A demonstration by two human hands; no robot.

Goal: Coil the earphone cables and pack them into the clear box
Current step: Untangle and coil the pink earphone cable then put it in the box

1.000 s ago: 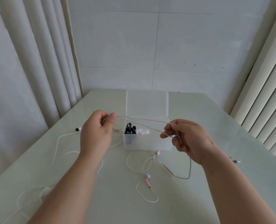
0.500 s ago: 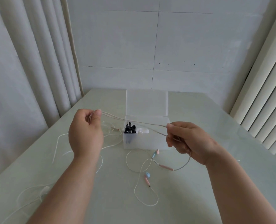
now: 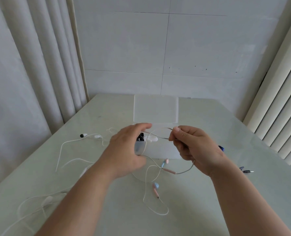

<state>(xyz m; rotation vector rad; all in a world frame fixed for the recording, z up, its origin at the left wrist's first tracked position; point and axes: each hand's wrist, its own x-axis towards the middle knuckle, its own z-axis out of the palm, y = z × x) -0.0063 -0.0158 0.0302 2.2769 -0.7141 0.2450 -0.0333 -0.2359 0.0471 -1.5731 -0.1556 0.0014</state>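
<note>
Pinching looped cable [image 3: 185,171] with curled right hand [image 3: 194,147] before the box [image 3: 160,150]; blurred left hand [image 3: 126,150] stretched across, grip unclear.

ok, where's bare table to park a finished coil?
Free: far table right of the clear box, toward the blinds; far-left strip between lid and curtain. Crowded: white earphones sprawl left, pink earphones lie before the box, plugs at right.

White earphone cables [image 3: 97,136] sprawl left of the clear box [image 3: 163,150]; open table [image 3: 218,120] lies right.
</note>
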